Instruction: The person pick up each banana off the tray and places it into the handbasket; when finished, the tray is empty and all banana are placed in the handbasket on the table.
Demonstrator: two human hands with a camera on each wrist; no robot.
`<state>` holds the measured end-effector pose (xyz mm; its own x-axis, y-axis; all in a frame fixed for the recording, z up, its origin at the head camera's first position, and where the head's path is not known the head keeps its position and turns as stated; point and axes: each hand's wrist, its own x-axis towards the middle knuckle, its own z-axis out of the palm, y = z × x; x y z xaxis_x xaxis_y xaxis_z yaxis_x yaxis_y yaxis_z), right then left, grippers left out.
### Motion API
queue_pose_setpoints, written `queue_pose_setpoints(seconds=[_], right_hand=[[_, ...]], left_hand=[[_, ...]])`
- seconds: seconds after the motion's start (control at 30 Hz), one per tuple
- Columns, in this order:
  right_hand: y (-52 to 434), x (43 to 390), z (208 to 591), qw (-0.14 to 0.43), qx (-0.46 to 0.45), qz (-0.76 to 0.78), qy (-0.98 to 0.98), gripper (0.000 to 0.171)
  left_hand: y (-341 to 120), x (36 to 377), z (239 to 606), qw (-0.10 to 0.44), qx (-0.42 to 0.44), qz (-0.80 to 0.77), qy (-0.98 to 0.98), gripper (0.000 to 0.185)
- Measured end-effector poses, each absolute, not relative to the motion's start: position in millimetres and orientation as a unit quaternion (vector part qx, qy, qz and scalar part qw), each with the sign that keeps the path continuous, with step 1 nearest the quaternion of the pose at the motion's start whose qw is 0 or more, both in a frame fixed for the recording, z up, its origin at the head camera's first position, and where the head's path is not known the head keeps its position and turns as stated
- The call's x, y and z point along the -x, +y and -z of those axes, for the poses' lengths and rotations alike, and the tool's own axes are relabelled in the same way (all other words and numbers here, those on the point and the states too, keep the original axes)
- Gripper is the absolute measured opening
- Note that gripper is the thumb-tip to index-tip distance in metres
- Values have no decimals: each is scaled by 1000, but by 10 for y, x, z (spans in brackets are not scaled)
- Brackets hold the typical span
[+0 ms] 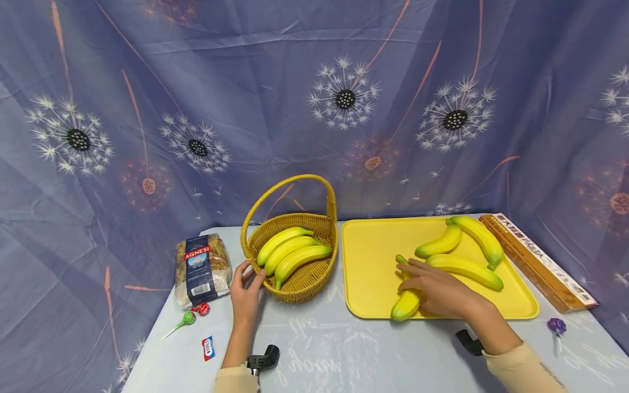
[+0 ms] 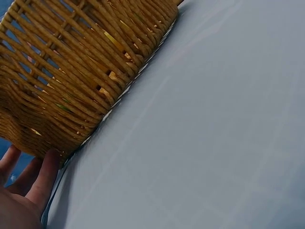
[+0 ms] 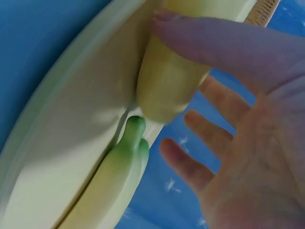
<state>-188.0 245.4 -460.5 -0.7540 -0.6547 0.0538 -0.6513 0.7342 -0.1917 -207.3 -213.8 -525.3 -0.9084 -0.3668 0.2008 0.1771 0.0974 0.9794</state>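
Three bananas (image 1: 292, 254) already in wicker basket (image 1: 306, 281). Left hand (image 1: 247, 289), fingers straight, steadies basket's near-left wall. Right hand (image 1: 434, 288) spread over near banana (image 1: 407, 303) at yellow tray (image 1: 373, 256) front edge, not clamped. Three more bananas on tray far right.

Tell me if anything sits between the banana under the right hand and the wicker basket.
Nothing visible blocks it. The right hand rests on the banana at the yellow tray's near edge, and the basket stands just left of the tray with bare table between. The basket's upright handle and the three bananas already inside are the only crowding.
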Motion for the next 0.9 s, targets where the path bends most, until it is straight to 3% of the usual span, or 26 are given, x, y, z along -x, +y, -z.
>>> queue_pose_setpoints(seconds=[0.23,0.63,0.9], right_hand=[[2243,1993,4520,-5,333,114,936,39],[1528,2379,3857,-87,426,55,899,49],[786,2671,3564,-48,467,-13,883,47]], left_hand=[[-2143,2068,5246,190,-60,681,-705,51],[-2138,2090,5271,206,-63,674,-707,48],[-2140,2090,5272,208,-64,672,-708,47]])
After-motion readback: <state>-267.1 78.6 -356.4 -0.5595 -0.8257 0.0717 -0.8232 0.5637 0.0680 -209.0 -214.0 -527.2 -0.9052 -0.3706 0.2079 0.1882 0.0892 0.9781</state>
